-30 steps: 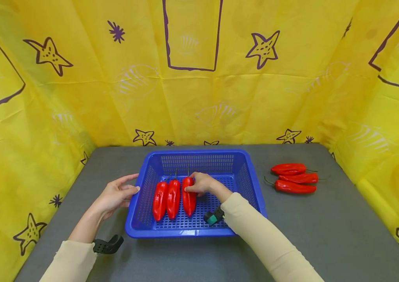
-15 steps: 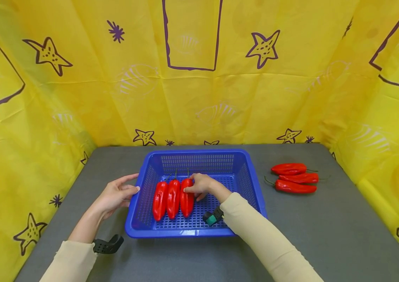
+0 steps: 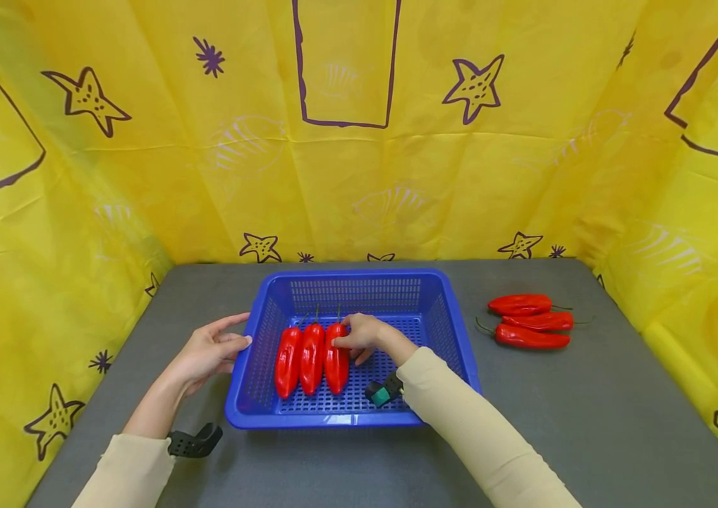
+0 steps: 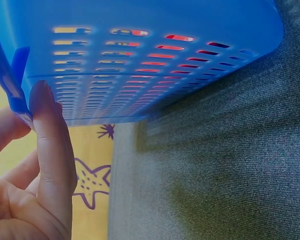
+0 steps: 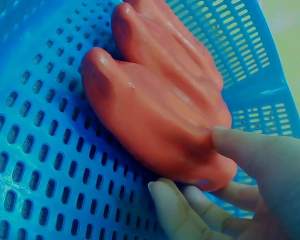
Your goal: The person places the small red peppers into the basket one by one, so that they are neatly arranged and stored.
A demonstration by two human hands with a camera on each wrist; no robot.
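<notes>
Three long red peppers (image 3: 312, 363) lie side by side in the left half of a blue plastic basket (image 3: 333, 421), stems toward the far wall. My right hand (image 3: 365, 333) grips the rightmost red pepper (image 3: 336, 370) near its stem end. The right wrist view shows the thumb on top of that pepper (image 5: 145, 115) and the other fingers along its side, low by the slotted floor. At the basket's left side, my left hand (image 3: 209, 353) holds the rim; close up, a finger (image 4: 50, 150) presses against the outer wall just under it.
Three more red peppers (image 3: 530, 337) lie grouped on the grey table (image 3: 594, 395), right of the basket. A yellow patterned cloth (image 3: 346, 190) rises behind the table and at both sides. A black strap (image 3: 194, 442) is on the left wrist.
The rightmost pepper in the basket has shifted slightly left, up against the middle one, with my right hand on it. My left hand and the basket have stayed in place.
</notes>
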